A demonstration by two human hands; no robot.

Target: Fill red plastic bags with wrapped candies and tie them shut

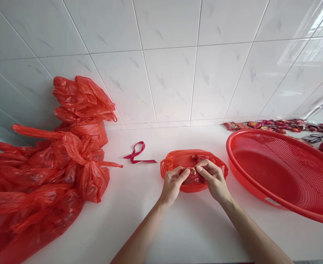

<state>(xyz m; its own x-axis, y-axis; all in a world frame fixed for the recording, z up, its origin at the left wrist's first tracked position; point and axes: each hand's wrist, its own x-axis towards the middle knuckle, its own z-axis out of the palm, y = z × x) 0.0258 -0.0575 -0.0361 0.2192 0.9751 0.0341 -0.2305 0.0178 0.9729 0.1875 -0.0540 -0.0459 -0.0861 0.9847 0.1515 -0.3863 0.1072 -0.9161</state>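
Between my two hands is a small red wrapped packet (192, 171) with pale printed characters. My left hand (174, 179) pinches its left end, thumb on top. At the right end, the thumb and fingertips of my right hand (211, 176) are closed on it. Both hands are over an open red plastic bag (178, 156) on the white counter. Another dark red packet (197, 158) with printed writing shows inside the bag, behind my fingers. How much else is in the bag is partly hidden by my hands.
Several tied red plastic bags (46, 176) are piled at the left. A dark red ribbon (139, 156) lies left of the open bag. A large red basket (277, 172) stands at the right. Red packets (282, 126) and black scissors (312, 138) lie behind it, near the tiled wall (167, 80).
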